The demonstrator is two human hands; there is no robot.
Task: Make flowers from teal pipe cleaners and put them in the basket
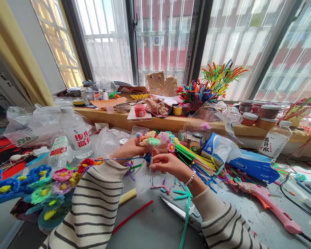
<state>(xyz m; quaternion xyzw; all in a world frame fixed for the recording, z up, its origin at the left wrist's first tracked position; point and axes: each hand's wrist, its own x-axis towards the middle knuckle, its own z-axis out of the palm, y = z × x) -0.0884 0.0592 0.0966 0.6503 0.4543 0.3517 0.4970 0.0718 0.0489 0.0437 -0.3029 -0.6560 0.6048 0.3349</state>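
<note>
My left hand point(131, 148) is closed around the upper part of a small bunch of pipe-cleaner flowers point(155, 140) in pink, mint and yellow. Thin wire stems point(152, 179) hang below it, and the fingertips of my right hand point(171, 166) pinch them. A blue pipe cleaner point(124, 158) stretches left from the stems, past my left wrist. Below the hands lie scissors point(174, 208), a long teal pipe cleaner point(186, 224), a red pipe cleaner point(132, 217) and a pale yellow stick point(127, 196). My left palm is partly hidden.
Finished fuzzy flowers point(5, 188) crowd the left side. Bundled pipe cleaners point(197, 155) lie behind my right hand, near a blue tissue pack point(242, 164). A pink glue gun point(272, 205) with a cord rests at right. Water bottles point(76, 135) and a wooden ledge point(111, 119) stand behind.
</note>
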